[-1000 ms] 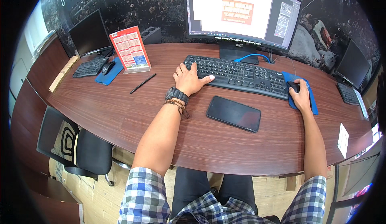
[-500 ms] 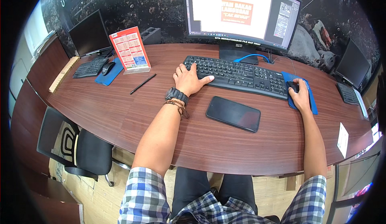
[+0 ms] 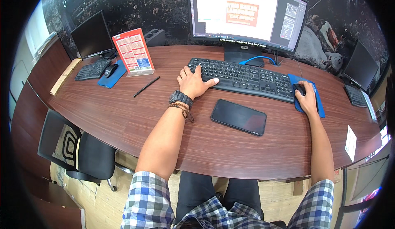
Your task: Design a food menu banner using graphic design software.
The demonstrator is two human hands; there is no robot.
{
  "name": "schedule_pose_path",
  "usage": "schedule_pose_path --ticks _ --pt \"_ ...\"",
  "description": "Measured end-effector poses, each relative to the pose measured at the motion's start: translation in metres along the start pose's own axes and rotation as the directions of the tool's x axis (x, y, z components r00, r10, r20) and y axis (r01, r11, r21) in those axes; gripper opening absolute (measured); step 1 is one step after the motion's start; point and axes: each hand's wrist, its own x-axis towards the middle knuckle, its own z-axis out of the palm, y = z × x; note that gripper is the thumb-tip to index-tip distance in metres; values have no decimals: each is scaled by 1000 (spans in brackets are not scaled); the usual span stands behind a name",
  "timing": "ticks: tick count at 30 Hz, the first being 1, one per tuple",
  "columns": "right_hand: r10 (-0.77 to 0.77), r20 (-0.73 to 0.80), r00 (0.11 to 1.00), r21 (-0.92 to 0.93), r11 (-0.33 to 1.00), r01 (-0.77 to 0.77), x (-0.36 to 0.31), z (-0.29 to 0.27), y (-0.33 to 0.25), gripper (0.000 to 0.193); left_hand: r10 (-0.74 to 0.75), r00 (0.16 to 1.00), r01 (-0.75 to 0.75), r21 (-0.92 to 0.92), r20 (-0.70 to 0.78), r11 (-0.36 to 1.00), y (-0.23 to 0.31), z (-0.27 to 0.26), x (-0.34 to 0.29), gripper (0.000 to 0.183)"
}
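Note:
My left hand (image 3: 193, 83) rests with fingers spread on the left end of a black keyboard (image 3: 247, 79), its thumb stretched along the front edge. A black watch and a beaded bracelet circle that wrist. At the keyboard's right end, my right hand (image 3: 307, 98) curls over a black computer mouse (image 3: 300, 90) on a blue mouse pad (image 3: 320, 105). Between my forearms a black smartphone (image 3: 238, 117) lies face up, its screen dark. Behind the keyboard stands a wide monitor (image 3: 265, 19) showing a design window with an orange-red block of lettering.
To the left are a black pen (image 3: 146, 86), a red and white card in a clear stand (image 3: 134, 52), and another monitor (image 3: 92, 35) with keyboard and mouse. A third monitor (image 3: 362, 64) is at the far right, near a white card (image 3: 350, 143). An office chair (image 3: 94, 155) stands below left.
On the screen, the white area left of the lettering has shifted slightly and reaches lower. Both hands stay where they were.

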Motion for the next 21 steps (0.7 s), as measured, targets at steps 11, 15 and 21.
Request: schedule_pose_path --ticks 11,15,21 --pt "0 17 1000 4 1000 0 0 -1 -5 33 -5 1000 5 -3 -1 1000 0 0 0 103" --pt "-7 18 1000 3 1000 7 -1 -2 -5 33 5 1000 -5 -4 -8 1000 0 0 0 103" --pt "-1 17 1000 9 1000 1 -1 -1 -1 33 5 1000 -5 4 -14 1000 1 0 -1 103"
